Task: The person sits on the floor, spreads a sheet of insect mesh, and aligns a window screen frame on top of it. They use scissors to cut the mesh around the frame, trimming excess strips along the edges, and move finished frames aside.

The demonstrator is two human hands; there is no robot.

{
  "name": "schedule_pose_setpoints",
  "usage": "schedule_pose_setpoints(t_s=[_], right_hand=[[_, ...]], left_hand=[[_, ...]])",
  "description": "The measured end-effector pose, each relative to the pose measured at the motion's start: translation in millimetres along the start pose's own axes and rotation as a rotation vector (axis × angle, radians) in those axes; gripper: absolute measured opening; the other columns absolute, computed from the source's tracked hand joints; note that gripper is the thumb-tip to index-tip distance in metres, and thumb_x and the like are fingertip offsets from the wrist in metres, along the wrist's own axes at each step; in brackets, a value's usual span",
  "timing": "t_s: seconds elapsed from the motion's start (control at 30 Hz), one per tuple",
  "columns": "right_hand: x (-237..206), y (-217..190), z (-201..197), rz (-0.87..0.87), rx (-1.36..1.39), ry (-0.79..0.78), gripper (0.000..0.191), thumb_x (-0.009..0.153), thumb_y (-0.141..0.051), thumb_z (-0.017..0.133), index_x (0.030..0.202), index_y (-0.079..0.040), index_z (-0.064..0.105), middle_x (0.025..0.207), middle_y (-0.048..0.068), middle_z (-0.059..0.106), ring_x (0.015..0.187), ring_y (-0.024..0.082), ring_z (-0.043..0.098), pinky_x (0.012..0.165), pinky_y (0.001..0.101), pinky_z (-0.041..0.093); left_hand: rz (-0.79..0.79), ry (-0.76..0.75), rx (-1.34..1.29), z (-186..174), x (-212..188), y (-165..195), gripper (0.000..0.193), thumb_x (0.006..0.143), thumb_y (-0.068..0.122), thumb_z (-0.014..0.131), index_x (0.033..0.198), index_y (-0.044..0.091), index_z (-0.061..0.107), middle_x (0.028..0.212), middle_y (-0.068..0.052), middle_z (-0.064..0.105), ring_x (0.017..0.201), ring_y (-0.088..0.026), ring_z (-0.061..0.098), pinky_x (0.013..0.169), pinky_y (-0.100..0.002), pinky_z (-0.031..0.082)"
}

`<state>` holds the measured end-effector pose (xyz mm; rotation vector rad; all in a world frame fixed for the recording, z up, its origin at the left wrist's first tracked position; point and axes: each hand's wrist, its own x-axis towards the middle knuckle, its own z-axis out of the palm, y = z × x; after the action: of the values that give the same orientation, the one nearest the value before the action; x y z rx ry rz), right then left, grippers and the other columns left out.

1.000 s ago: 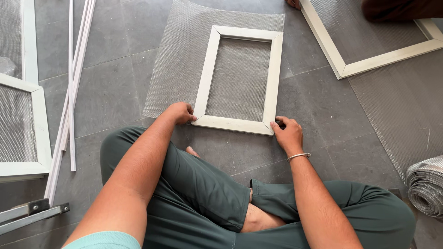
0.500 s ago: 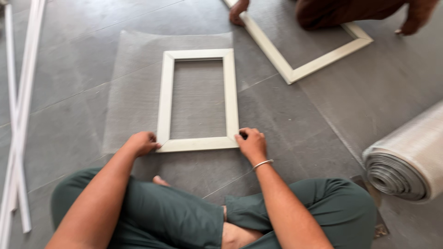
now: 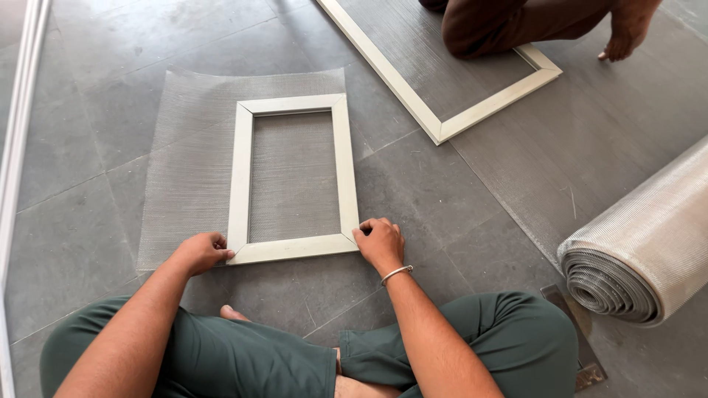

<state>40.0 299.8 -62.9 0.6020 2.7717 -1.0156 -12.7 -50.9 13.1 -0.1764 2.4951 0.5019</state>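
Observation:
A small white rectangular frame (image 3: 344, 158) lies flat on a sheet of grey mesh (image 3: 184, 169) spread over the tiled floor. My left hand (image 3: 199, 252) grips the frame's near left corner. My right hand (image 3: 380, 242), a thin bangle on its wrist, presses on the near right corner. I sit cross-legged in dark green trousers just behind the frame.
A thick roll of grey mesh (image 3: 649, 243) lies on the floor at the right. A larger white frame (image 3: 442, 121) lies at the top, with another person (image 3: 531, 26) crouched on it. Long white strips (image 3: 18, 125) run along the left edge.
The view has swung to the right, bringing the mesh roll and the other person more into sight. Both hands stay at the frame's near corners.

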Motion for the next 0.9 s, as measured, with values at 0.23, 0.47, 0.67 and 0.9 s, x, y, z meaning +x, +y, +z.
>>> schedule_pose_setpoints(t_s=[0.23, 0.47, 0.67, 0.9], right_hand=[[0, -3, 2, 0.009, -0.017, 0.015, 0.028, 0.084, -0.042, 0.074, 0.104, -0.022, 0.079, 0.116, 0.001, 0.070, 0.116, 0.029, 0.059, 0.104, 0.0448, 0.046], [-2, -9, -2, 0.003, -0.006, 0.001, 0.036, 0.085, -0.041, 0.075, 0.115, -0.021, 0.073, 0.115, 0.001, 0.071, 0.116, 0.027, 0.061, 0.103, 0.0439, 0.048], [-6, -14, -5, 0.026, 0.002, -0.010, 0.037, 0.084, -0.039, 0.075, 0.117, -0.022, 0.073, 0.117, 0.000, 0.071, 0.117, 0.026, 0.060, 0.103, 0.0438, 0.048], [-1, -7, -2, 0.001, 0.014, 0.004, 0.037, 0.082, -0.039, 0.078, 0.114, -0.019, 0.075, 0.114, 0.002, 0.073, 0.114, 0.027, 0.062, 0.101, 0.0431, 0.049]], left_hand=[[0.008, 0.024, 0.061, -1, 1, 0, 0.047, 0.078, 0.039, 0.083, 0.117, 0.012, 0.076, 0.113, -0.011, 0.079, 0.108, -0.030, 0.073, 0.094, -0.041, 0.057], [-0.003, 0.092, 0.137, -9, -14, 7, 0.080, 0.080, 0.034, 0.082, 0.149, 0.020, 0.043, 0.137, -0.018, 0.062, 0.128, -0.035, 0.061, 0.107, -0.045, 0.050], [0.001, 0.077, 0.246, -11, -20, 14, 0.089, 0.084, 0.023, 0.070, 0.159, 0.038, 0.026, 0.160, -0.017, 0.035, 0.135, -0.039, 0.054, 0.110, -0.047, 0.049], [0.005, 0.102, 0.343, 2, -9, 11, 0.082, 0.084, 0.016, 0.061, 0.158, 0.036, 0.032, 0.160, -0.009, 0.039, 0.139, -0.033, 0.051, 0.107, -0.051, 0.051]])
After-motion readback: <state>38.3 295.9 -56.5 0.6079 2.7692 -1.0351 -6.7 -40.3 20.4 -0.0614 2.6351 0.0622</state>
